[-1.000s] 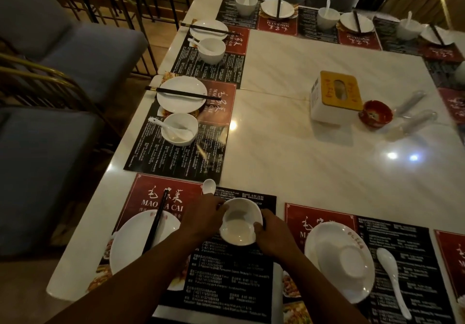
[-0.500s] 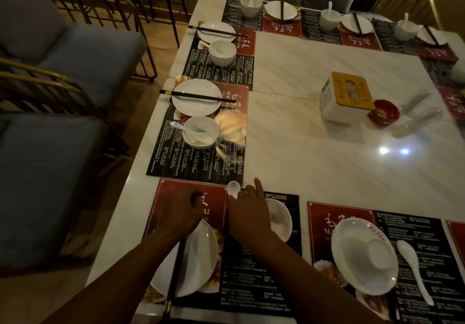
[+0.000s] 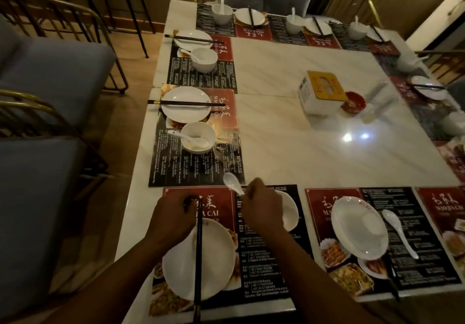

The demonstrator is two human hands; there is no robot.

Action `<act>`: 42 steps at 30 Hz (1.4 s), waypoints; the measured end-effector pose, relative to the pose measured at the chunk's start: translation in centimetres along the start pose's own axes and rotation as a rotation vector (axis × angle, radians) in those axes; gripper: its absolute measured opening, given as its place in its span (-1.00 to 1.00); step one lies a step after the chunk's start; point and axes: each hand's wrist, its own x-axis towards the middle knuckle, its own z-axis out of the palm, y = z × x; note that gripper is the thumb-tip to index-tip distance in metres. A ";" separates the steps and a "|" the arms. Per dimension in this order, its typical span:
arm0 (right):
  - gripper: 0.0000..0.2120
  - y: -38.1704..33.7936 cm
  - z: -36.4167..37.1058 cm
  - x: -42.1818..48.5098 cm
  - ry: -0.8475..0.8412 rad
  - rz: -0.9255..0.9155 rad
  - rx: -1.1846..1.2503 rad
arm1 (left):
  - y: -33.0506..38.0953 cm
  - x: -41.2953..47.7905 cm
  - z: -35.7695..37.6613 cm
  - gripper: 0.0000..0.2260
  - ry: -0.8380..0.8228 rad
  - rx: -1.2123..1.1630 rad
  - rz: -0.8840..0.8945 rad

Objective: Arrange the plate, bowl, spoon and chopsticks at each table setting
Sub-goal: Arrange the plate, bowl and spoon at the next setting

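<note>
Since a second ago we've let go of the bowl point(image 3: 289, 210), which both hands were cupping back then, and it now sits on the black half of the near placemat point(image 3: 266, 260), mostly hidden behind our right hand point(image 3: 261, 206). Half a second ago that hand lay flat over the bowl with a finger pointing out; now it's curled up, pinching the handle of the white spoon point(image 3: 232, 185), whose scoop end sticks out toward the far side, just past the mat's top edge. So the right hand is closed on the spoon.

Our left hand point(image 3: 171, 216) has settled at the far tip of the dark chopsticks point(image 3: 198, 260), fingers curled down around them, so we'd call that a grip on the chopsticks. They run straight toward us across the middle of the white plate point(image 3: 216, 258), their near ends hanging over the table point(image 3: 289, 152) edge. The plate sits on the red and food-photo half of the same mat, just left of the bowl.

To the right, the next setting isn't sorted yet: its second plate point(image 3: 359, 228) sits tilted on its mat with a loose spoon point(image 3: 398, 233) lying beside it on the black part.

Along the left edge, a finished setting point(image 3: 186, 104) shows chopsticks across a plate, with a spoon resting in a bowl just beside it. Mid-table there's a yellow-topped tissue box point(image 3: 322, 92) with a small red dish point(image 3: 354, 100) touching its right side.
</note>
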 end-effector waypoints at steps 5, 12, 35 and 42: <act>-0.85 6.6 -3.9 -2.2 0.030 0.283 0.231 | 1.8 0.5 2.0 -0.84 -0.081 -0.062 0.033; -0.82 9.6 -2.8 -3.2 -0.093 0.405 0.217 | 4.2 0.0 5.1 -0.76 -0.097 -0.039 0.070; -0.92 12.3 -2.6 -1.0 -0.259 0.065 0.083 | 8.0 -0.2 12.2 -0.80 0.018 0.047 -0.078; -0.86 15.7 -4.4 1.4 -0.097 -0.003 0.222 | 9.1 0.1 13.4 -0.77 -0.086 -0.035 -0.200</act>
